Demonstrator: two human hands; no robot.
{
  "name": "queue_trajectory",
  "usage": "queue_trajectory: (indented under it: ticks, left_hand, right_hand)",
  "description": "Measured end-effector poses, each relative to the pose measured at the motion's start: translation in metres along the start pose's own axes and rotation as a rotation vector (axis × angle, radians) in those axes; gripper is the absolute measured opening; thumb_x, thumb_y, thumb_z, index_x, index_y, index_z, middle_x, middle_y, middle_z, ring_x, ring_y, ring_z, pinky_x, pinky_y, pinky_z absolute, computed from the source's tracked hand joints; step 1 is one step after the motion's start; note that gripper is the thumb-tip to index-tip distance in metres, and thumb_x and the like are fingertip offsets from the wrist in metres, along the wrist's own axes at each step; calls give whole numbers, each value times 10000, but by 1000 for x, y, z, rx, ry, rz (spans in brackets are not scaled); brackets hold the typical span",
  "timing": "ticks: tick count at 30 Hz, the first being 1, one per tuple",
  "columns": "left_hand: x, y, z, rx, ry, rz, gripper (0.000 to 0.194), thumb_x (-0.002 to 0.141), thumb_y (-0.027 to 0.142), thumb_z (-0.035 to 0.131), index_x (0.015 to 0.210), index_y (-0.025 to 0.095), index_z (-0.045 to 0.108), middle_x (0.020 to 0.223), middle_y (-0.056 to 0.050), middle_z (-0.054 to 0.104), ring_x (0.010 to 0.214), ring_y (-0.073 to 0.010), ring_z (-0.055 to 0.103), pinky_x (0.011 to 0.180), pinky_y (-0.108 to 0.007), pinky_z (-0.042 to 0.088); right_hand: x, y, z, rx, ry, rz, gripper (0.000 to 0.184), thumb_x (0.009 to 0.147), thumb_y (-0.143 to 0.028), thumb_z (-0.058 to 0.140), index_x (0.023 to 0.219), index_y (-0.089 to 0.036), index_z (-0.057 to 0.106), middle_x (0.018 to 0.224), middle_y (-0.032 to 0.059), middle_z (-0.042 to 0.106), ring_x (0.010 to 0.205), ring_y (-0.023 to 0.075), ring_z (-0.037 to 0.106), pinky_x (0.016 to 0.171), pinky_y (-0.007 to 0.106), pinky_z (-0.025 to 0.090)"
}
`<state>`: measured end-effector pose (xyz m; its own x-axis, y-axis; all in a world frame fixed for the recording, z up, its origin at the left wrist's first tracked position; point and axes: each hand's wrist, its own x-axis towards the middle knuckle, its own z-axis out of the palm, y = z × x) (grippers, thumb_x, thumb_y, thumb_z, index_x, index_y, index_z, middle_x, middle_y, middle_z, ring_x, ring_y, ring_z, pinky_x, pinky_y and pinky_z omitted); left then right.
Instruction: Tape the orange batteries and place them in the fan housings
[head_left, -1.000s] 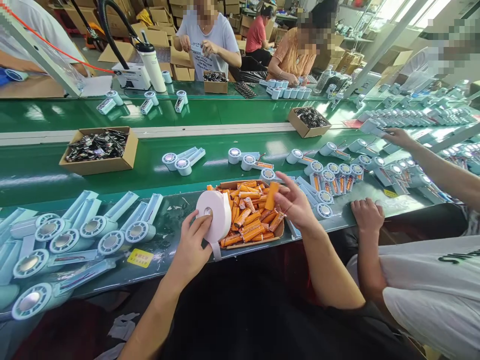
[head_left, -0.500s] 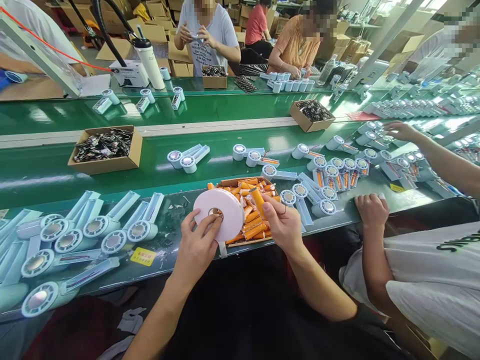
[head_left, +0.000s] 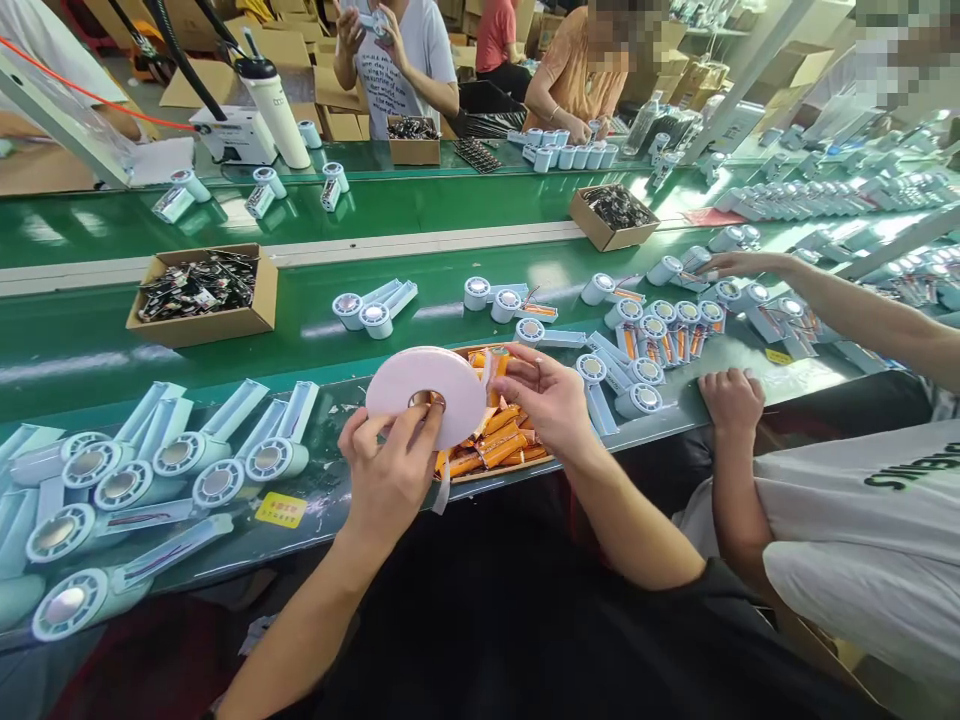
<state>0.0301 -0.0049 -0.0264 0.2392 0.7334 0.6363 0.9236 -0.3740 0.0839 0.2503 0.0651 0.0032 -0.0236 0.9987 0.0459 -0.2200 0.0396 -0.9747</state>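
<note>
My left hand (head_left: 390,455) grips a wide roll of whitish tape (head_left: 394,378), its fingers hooked into the core. A loose tape end (head_left: 443,488) hangs below the roll. In my right hand (head_left: 551,400), an orange cylindrical battery (head_left: 496,366) is pinched between thumb and fingers, against the roll's right edge. Some of it is covered by the fingers and what looks like tape. Beneath both hands is a carton full of orange batteries (head_left: 501,442), partly hidden by the roll.
Light-blue handheld fan bodies (head_left: 217,480) lie at left, and several more (head_left: 664,330) at right. Small wired parts fill one cardboard box (head_left: 262,300) and another (head_left: 611,238). On the right, a co-worker's fist (head_left: 731,400) rests at the table edge; their other arm (head_left: 840,290) reaches across.
My right hand has brought the battery left and up against the tape roll, where before it was held apart. The roll has tilted. The co-worker's reaching hand has moved left.
</note>
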Motion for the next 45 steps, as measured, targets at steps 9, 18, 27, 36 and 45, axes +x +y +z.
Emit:
queue_trajectory:
  ticks: [9, 18, 27, 36, 45]
  left_hand:
    - [-12, 41, 25, 51, 168, -87, 466, 960, 473, 735, 1347, 213, 729, 925, -109, 733, 995, -306, 484, 915, -486, 349]
    - [126, -8, 32, -412, -899, 371, 573, 805, 558, 841, 1318, 325, 739, 1284, -57, 747, 1236, -312, 585, 1050, -409, 472]
    - [283, 10, 184, -31, -915, 132, 496, 862, 251, 723, 1358, 238, 725, 1427, -178, 673, 1311, -404, 609, 1044, -517, 544]
    - [289, -67, 218, -1, -1043, 185, 341, 718, 242, 810, 1058, 264, 829, 1277, -126, 742, 1241, -347, 662, 1051, -414, 537]
    - [286, -90, 223, -171, -1009, 98, 308, 970, 349, 566, 1215, 305, 747, 1271, 8, 777, 1140, -188, 704, 977, -266, 523]
  right_hand:
    - [-21, 31, 32, 351, 317, -125, 480, 693, -347, 964, 1092, -237, 719, 1006, 23, 823, 960, 213, 785, 973, 399, 637]
    - [53, -30, -113, 205, 550, -522, 614, 748, -344, 934, 1281, -349, 627, 1106, -27, 783, 1032, 160, 771, 916, 314, 657]
    - [51, -8, -120, 44, 381, -455, 621, 799, -380, 917, 1356, -348, 643, 958, -19, 829, 961, 210, 824, 839, 338, 670]
    - [108, -29, -135, -200, 175, -323, 535, 781, -371, 911, 1259, -279, 691, 894, 6, 835, 885, 246, 835, 796, 380, 685]
    - [227, 13, -71, -1029, -310, -207, 370, 891, -263, 746, 1257, -291, 704, 921, -4, 845, 883, 219, 803, 863, 342, 598]
